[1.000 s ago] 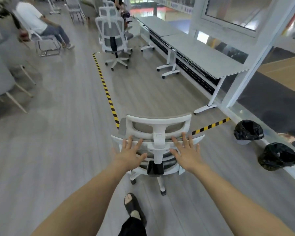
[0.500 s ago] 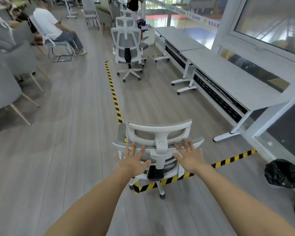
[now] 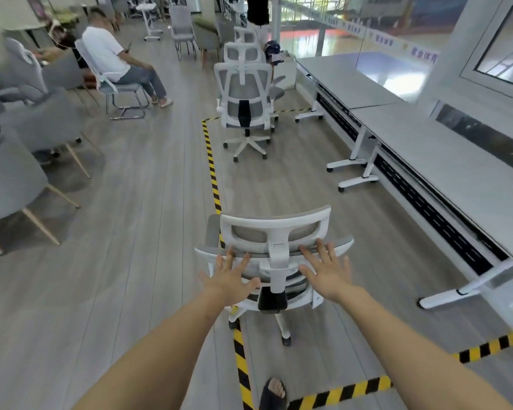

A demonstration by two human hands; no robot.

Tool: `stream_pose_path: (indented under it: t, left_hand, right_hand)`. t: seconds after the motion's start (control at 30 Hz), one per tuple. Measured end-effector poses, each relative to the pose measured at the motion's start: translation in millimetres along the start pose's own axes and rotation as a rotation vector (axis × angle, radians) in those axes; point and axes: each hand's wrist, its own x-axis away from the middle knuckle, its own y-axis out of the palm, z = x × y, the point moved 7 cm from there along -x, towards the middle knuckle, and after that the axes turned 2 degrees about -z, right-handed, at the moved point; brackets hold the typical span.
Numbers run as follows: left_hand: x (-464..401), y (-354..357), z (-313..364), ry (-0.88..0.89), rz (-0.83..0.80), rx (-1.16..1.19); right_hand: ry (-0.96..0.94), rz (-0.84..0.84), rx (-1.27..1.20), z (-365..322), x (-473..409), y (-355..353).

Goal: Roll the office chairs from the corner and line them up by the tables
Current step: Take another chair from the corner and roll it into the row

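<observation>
While both palms lay flat against the chair's back, the left hand (image 3: 230,278) and the right hand (image 3: 326,270) had their fingers spread and straight, pressing rather than gripping, one to each side of the white spine. The office chair (image 3: 274,255) between them stood over the yellow-and-black floor tape (image 3: 212,170), its headrest pointing down the aisle, with the row of tables (image 3: 444,149) well off to its right. Farther along, other white office chairs (image 3: 245,105) stood one behind another near the tables' far end.

To do this push well, I judged that pressure should stay even on both sides, since open palms could not check a swivel; a heavier left push would likely turn the seat toward the tables. The casters straddling the tape might catch slightly, so a steady, low shove seemed wiser than a jolt. The sandalled foot (image 3: 274,393) close behind the base risked clipping a caster.
</observation>
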Motion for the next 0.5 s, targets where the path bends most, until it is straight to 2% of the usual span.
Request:
stream_pose_path:
  t: [0.2,0.5]
  left_hand:
    - [-122,-90,-19,-0.045,-0.045,0.005]
    - [-299,-212,-49,-0.016,0.006,0.044]
  right_hand:
    - [-0.03,-0.024,0.011,-21,-143,-62]
    - [-0.046,0.01,0.018,-52,-346,-138]
